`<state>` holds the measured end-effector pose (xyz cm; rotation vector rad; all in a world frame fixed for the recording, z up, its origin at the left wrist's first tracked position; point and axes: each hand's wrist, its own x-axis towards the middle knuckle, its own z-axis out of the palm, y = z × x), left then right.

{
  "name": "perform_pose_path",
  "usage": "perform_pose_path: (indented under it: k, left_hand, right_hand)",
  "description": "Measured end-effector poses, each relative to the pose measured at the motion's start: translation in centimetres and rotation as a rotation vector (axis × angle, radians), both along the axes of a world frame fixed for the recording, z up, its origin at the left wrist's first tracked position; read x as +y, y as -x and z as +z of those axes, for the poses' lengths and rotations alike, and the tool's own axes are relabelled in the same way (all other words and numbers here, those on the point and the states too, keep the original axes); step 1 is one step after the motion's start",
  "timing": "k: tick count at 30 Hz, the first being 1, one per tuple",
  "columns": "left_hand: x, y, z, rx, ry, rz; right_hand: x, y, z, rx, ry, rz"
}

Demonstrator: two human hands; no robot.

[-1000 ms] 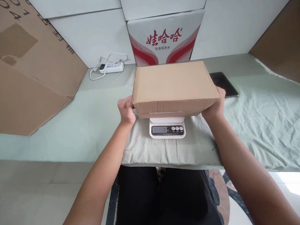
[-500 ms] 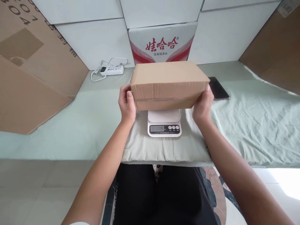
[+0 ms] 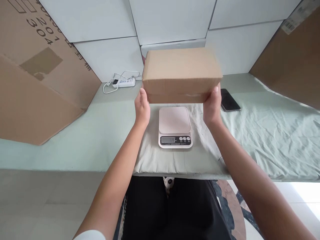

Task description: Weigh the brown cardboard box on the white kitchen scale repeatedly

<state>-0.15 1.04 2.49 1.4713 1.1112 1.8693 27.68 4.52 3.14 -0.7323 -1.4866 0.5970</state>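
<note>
A brown cardboard box (image 3: pixel 182 71) is held up between both hands, clear of the white kitchen scale (image 3: pixel 174 121) below it. My left hand (image 3: pixel 142 105) grips the box's left side, thumb at the front and the other fingers mostly hidden behind it. On the opposite side my right hand (image 3: pixel 212 103) grips the lower right corner, its fingers partly out of sight underneath. The scale's plate is bare, and its display and buttons face me.
A white power strip (image 3: pixel 124 82) with a looped cable lies at the back left. The black phone (image 3: pixel 229 100) rests right of the box. Large cardboard sheets (image 3: pixel 50 96) flank the left and right. White boxes (image 3: pixel 170 21) line the back of the cloth-covered table (image 3: pixel 100 143).
The cardboard box has risen in both hands and moved away from me, uncovering the scale's plate. The box now hides most of the red-lettered carton behind. My view has shifted slightly.
</note>
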Motion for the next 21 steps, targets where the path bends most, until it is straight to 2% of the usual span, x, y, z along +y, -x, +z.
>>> perform_pose_path:
  k: [2,5,10,14,21]
  left_hand:
    - [1.6,0.1,-0.6,-0.031,0.043,-0.017]
    - [3.6,0.6,-2.3,-0.056,0.081,-0.032]
    - [5.0,1.5,-4.7,-0.143,0.197,-0.066]
    - [5.0,1.2,-5.4,-0.178,0.264,-0.078]
    - [4.8,0.5,-5.8,-0.157,0.286,-0.116]
  right_hand:
    - [1.1,0.4,0.1,0.011,0.009,-0.013]
    - [2.2,0.8,-0.9,-0.05,0.054,-0.019]
    - [2.5,0.9,-2.6,-0.1,0.085,0.064]
    - [2.7,0.8,-2.8,-0.098,0.136,0.067]
    - [3.4,0.8,-3.7,-0.09,0.239,0.038]
